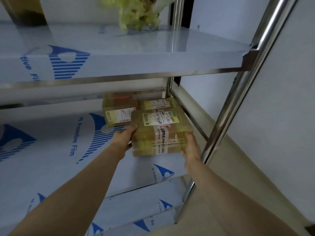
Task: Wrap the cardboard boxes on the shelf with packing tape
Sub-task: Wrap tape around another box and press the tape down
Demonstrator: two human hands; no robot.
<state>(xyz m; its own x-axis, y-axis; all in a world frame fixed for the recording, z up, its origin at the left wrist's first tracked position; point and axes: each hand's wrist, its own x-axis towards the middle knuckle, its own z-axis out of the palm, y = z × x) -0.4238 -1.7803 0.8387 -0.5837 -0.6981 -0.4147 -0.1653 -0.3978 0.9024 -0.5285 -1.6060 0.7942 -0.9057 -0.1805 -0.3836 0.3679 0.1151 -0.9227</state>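
Observation:
A brown cardboard box (pixel 160 132) wound in yellowish clear tape, with white labels on top, sits at the right end of the middle shelf (pixel 51 159). My left hand (pixel 125 138) grips its left side and my right hand (pixel 191 147) grips its right front corner. Behind it stand two more taped boxes: one at the back left (pixel 119 109) and one at the back right (pixel 156 103), partly hidden by the held box. No tape roll is in view.
The steel rack's upper shelf (pixel 119 53) overhangs the boxes and carries a crumpled yellow-green plastic bag (pixel 139 14) and a brown container (pixel 25 11). A chrome post (pixel 238 92) rises just right of my right hand. A lower shelf (pixel 136 206) shows below.

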